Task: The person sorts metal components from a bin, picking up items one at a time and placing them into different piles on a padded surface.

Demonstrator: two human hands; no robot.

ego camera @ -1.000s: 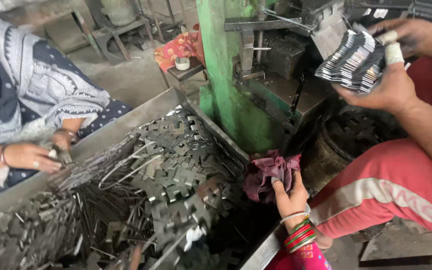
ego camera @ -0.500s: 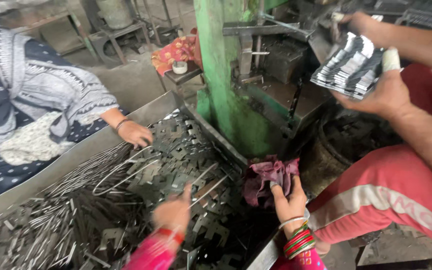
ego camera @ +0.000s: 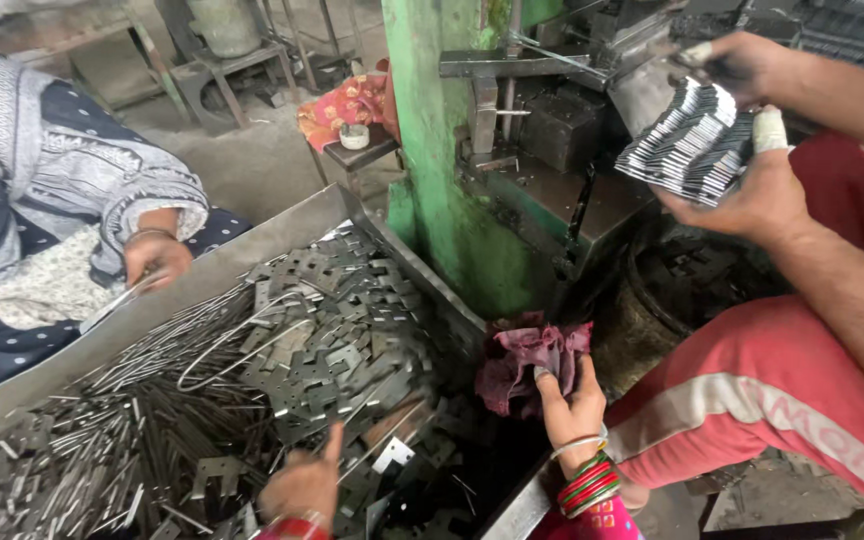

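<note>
My right hand [ego camera: 572, 405], with red and green bangles at the wrist, grips a crumpled maroon cloth [ego camera: 527, 360] on the near corner of a long metal tray [ego camera: 282, 235]. My left hand [ego camera: 302, 485] is low in the tray, over a heap of small flat stamped metal pieces [ego camera: 342, 350], with one finger stretched forward. Its other fingers are hidden, so I cannot tell whether it holds a piece. Thin metal strips and wire [ego camera: 102, 420] fill the tray's left part.
A person in red trousers [ego camera: 752, 400] at the right holds a fanned stack of metal stampings [ego camera: 687, 150] in both hands. A green press machine [ego camera: 452, 170] stands behind the tray. Another seated person's hand [ego camera: 157, 255] rests at the tray's far rim.
My left hand came into view and reached into the tray, then slid lower and left. The seated person's hand drew back to the tray's rim. My right hand stayed on the cloth.
</note>
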